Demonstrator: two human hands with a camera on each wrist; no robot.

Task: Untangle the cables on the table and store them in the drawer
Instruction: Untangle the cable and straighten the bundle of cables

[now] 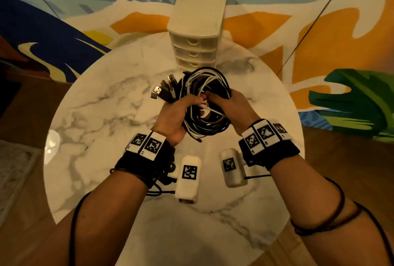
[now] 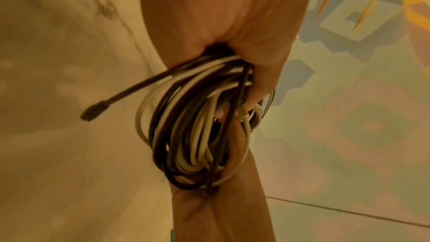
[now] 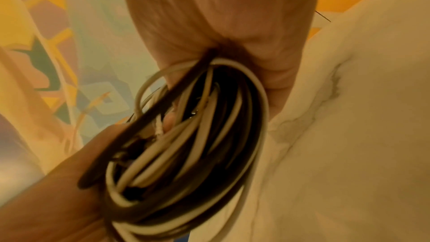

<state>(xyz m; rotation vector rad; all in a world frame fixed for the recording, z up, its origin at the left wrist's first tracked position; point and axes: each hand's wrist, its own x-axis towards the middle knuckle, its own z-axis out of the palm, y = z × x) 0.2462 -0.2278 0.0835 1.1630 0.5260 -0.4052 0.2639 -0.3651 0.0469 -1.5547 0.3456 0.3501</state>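
I judge the risk is a knot tightening if I tug one loop of the tangled coil of black and white cables [image 1: 205, 103], or its loose plugs catching, just in front of the cream plastic three-drawer chest [image 1: 197, 29] on the round marble worktop [image 1: 106, 116]. My left hand [image 1: 174, 116] has its grip curled round the coil's left side. My right hand [image 1: 231, 106] clasps the right side, its fingertips pinching a white strand at the middle.

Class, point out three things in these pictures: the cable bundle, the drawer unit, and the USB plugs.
cable bundle [image 1: 205, 86], head view, on its upper loops.
drawer unit [image 1: 197, 18], head view, on its top.
USB plugs [image 1: 158, 90], head view, on one metal tip.
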